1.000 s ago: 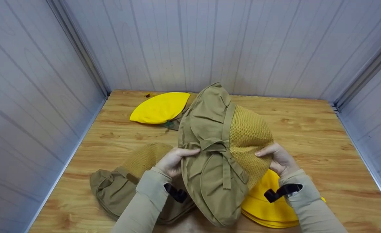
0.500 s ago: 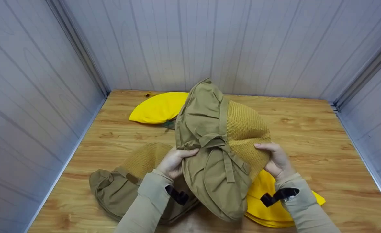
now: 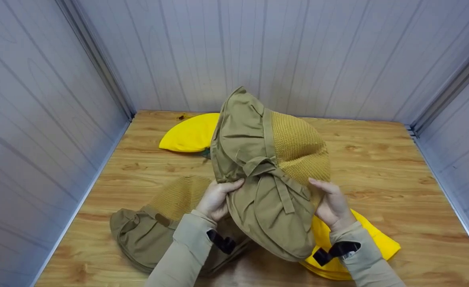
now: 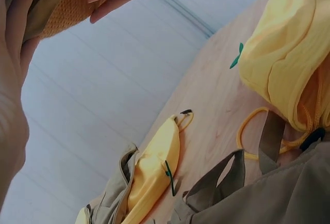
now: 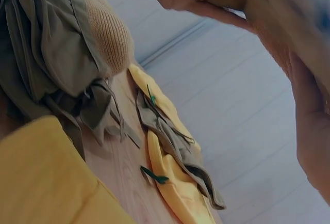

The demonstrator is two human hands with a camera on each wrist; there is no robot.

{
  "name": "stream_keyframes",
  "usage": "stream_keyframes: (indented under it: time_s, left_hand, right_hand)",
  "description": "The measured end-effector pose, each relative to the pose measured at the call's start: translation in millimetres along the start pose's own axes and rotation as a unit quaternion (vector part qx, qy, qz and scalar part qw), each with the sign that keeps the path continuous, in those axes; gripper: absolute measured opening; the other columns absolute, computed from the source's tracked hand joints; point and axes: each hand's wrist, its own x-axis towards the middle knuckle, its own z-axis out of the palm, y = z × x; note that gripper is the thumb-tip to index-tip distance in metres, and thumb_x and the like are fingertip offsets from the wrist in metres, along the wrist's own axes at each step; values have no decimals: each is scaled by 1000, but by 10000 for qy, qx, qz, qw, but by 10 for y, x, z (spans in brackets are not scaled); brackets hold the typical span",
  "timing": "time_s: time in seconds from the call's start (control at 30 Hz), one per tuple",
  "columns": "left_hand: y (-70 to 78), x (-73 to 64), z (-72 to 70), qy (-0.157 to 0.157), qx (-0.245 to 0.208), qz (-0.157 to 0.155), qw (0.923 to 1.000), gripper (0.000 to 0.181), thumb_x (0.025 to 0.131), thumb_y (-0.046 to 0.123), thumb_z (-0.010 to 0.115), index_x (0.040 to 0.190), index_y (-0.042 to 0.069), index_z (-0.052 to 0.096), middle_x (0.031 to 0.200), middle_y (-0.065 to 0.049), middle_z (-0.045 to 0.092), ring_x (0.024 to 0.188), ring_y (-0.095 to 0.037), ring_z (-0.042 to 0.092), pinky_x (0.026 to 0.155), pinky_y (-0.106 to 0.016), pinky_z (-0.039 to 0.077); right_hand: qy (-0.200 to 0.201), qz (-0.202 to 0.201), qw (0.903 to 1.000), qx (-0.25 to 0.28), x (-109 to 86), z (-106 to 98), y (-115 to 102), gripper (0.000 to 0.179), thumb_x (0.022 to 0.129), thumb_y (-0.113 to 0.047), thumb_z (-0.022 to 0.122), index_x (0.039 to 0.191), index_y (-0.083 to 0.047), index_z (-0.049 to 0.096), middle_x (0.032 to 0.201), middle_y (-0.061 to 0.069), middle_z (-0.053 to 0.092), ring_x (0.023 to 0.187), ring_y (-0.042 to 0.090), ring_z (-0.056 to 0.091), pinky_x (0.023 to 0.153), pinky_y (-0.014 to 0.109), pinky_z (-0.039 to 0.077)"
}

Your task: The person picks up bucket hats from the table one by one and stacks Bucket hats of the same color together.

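A sun hat [image 3: 238,203] with a wide khaki cloth brim, a tied bow and a tan woven crown is held up, tilted, above the table in the head view. My left hand [image 3: 213,201] pinches the brim's edge, thumb in front. On the other side, my right hand [image 3: 333,205] holds the lower crown, its thumb on the near face and its fingers largely hidden behind. In the left wrist view, part of the woven crown [image 4: 72,7] shows beside the fingers. Below the left forearm lies a second khaki hat [image 3: 138,237] with a similar crown.
Yellow hats [image 3: 373,235] lie under the right forearm. Another yellow hat [image 3: 188,135] lies at the back, partly behind the held hat; the right wrist view shows grey-brown cloth [image 5: 180,149] among the yellow there. Pale panel walls [image 3: 330,59] enclose the wooden table [image 3: 409,179].
The held hat has risen and shifted a little left, covering more of the back yellow hat. My right hand has moved left with it, lower on the crown; the left hand keeps its grip.
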Motion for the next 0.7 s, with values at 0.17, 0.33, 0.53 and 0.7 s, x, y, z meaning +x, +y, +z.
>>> stream_keyframes:
  time_s: [0.17,0.33,0.53,0.7]
  left_hand:
    - [-20,11,47,140,-167,221,9995,34,98,-6,45,131,-5,37,116,-11,61,96,-21,70,84,-31,59]
    - [-32,23,70,434,-195,404,9980,36,98,-6,47,132,-5,37,116,-11,59,96,-19,70,84,-30,59]
    - [-41,42,104,750,-214,684,9946,37,97,-6,49,133,-3,39,117,-9,60,97,-18,69,84,-30,59]
    - [-42,48,133,866,-231,926,9917,39,97,-6,51,133,-2,39,117,-8,61,99,-18,68,86,-31,58]
  right_hand:
    - [131,-203,9994,-262,1,58,66,28,104,-1,41,100,-5,68,96,4,73,90,16,71,83,26,58]
    - [635,-523,9956,-439,-11,99,123,17,101,2,47,110,-10,55,98,3,71,91,14,71,82,26,58]
    - [432,-477,9974,-337,-45,96,179,31,102,0,46,128,-18,45,113,1,68,99,15,69,88,25,56]
    - [954,-326,9936,-516,-66,105,183,53,104,-11,44,152,-21,23,117,-2,67,99,10,68,89,23,55]
